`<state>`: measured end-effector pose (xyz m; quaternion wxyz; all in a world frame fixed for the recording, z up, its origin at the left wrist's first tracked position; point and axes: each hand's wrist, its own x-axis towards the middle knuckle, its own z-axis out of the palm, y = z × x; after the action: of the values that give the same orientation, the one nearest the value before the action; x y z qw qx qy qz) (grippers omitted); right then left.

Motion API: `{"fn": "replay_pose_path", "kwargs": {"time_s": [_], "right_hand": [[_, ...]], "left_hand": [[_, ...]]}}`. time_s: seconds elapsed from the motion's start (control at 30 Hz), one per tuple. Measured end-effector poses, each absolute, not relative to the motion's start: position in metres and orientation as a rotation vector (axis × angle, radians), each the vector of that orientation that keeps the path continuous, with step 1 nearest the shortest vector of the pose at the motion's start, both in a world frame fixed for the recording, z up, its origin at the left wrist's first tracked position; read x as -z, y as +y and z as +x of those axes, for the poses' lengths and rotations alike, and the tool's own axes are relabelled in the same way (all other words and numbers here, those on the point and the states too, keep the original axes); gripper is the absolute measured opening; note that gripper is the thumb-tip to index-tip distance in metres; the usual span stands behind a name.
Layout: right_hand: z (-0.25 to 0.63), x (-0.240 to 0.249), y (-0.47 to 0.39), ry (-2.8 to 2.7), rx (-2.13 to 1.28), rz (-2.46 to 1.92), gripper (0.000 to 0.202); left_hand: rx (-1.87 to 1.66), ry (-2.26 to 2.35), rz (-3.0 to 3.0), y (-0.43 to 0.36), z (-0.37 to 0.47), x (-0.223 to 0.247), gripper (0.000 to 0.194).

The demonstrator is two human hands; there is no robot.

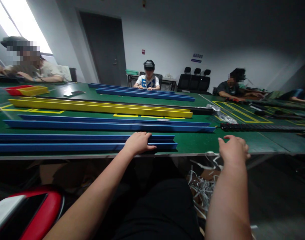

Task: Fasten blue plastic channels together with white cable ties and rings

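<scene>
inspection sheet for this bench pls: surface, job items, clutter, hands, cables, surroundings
Surface: green table with yellow marked outlines.
Job items: nearest blue channel lies flat along the front edge; more blue channels and a yellow channel lie behind it.
Clutter: clear plastic wrap, black strip, red and yellow bins; white strap scraps below the table edge.
Hands: left hand rests flat on the nearest blue channel; right hand is at the table edge, holding nothing that shows.
Cables: nothing seen.
Surroundings: other people seated at the tables, grey door, black chairs.
</scene>
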<state>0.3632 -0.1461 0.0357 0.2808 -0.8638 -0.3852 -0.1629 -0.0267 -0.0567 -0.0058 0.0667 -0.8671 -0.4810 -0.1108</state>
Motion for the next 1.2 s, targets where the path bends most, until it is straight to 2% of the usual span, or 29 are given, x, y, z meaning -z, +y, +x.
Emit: {"fn": "replay_pose_path", "kwargs": {"time_s": [0.3,0.5,0.77,0.9,1.03,1.2], "right_hand": [[0.296,-0.044,-0.121,-1.398,0.231,-1.750,0.033],[0.228,-0.027,-0.106,-1.750,0.153,-1.534,0.034],[0.179,0.002,-0.099,-2.208,0.128,-1.578,0.038],[0.169,0.002,-0.099,-2.387,0.131,-1.675,0.047],[0.165,-0.001,-0.099,-2.447,0.134,-1.807,0.055],[0.165,-0.002,-0.101,-2.400,0.138,-1.792,0.055]], "left_hand": [[0.350,-1.454,-2.617,-0.057,-0.027,0.006,0.071],[0.353,-1.456,-2.609,-0.058,-0.026,0.004,0.070],[0.360,-1.465,-2.608,-0.061,-0.025,0.001,0.068],[0.369,-1.466,-2.618,-0.062,-0.025,0.000,0.066],[0.362,-1.482,-2.628,-0.062,-0.025,-0.001,0.064],[0.366,-1.466,-2.620,-0.062,-0.025,0.000,0.065]]}}
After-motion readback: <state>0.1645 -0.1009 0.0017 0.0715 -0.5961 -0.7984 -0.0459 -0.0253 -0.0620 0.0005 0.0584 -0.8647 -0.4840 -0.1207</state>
